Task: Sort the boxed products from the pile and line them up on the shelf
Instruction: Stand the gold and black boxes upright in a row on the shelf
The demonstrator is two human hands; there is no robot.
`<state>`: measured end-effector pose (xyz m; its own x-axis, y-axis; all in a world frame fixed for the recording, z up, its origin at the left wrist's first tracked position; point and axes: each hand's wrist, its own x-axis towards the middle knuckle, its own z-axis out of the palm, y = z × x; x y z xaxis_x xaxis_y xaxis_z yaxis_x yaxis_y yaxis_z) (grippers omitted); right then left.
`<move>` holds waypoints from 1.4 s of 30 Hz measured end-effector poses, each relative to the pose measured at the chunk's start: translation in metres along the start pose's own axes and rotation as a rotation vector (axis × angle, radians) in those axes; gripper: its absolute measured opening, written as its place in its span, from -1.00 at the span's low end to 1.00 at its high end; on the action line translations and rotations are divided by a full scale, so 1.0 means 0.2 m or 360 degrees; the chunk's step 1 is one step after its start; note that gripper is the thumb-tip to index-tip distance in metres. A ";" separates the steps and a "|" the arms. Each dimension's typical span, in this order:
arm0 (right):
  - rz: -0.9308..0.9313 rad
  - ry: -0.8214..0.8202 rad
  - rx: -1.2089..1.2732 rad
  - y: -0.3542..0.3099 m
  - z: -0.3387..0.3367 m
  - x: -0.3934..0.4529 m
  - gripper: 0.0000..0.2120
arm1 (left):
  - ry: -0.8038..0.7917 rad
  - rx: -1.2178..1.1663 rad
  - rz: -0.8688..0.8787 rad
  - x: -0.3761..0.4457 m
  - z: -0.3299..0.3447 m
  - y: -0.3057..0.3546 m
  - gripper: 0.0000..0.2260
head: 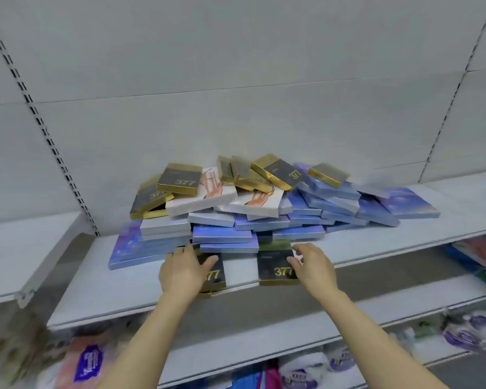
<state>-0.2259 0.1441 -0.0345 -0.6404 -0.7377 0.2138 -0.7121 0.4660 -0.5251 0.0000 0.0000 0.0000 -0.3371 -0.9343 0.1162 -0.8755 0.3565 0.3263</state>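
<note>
The pile (264, 203) fills the shelf's (96, 284) middle, reaching back to the wall. Left of the pile the shelf lies bare; right of it a narrower bare strip runs on. Above the pile is open air. Two black boxes (275, 265) lie just before the pile at the shelf's front edge.

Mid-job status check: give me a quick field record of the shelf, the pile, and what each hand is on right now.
shelf: white shelf, boxes on it
pile: mixed heap of blue, white and black-and-gold boxes at the back
left hand: left hand laid over a black-and-gold 377 box at the front edge
right hand: right hand touching a second 377 box, fingers curled at its right side
sorted row: not yet lined up
below: packaged goods on lower shelves
</note>
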 end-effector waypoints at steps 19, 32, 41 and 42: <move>0.0805 -0.0241 0.1145 -0.02 0.06 -0.03 -0.52 | -0.0283 -0.0008 -0.0578 -0.07 0.01 -0.03 0.08; 0.0629 0.0182 0.1575 -0.26 0.10 -0.44 -0.54 | 0.0209 -0.1670 -0.0308 -0.31 -0.13 -0.44 -0.51; 0.0269 -0.0042 0.1855 -0.78 0.18 -0.65 -0.49 | 0.0424 -0.2059 -0.0201 -0.45 -0.35 -0.72 -0.62; 0.0236 -0.0071 0.1865 -0.83 0.20 -0.67 -0.49 | 0.0451 -0.2079 -0.0215 -0.46 -0.37 -0.76 -0.61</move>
<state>-0.0097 0.1458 -0.0087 -0.6674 -0.7413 0.0707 0.0815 -0.1671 -0.9826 0.1891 0.0315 0.0085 -0.0528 -0.9874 0.1491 0.1265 0.1415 0.9818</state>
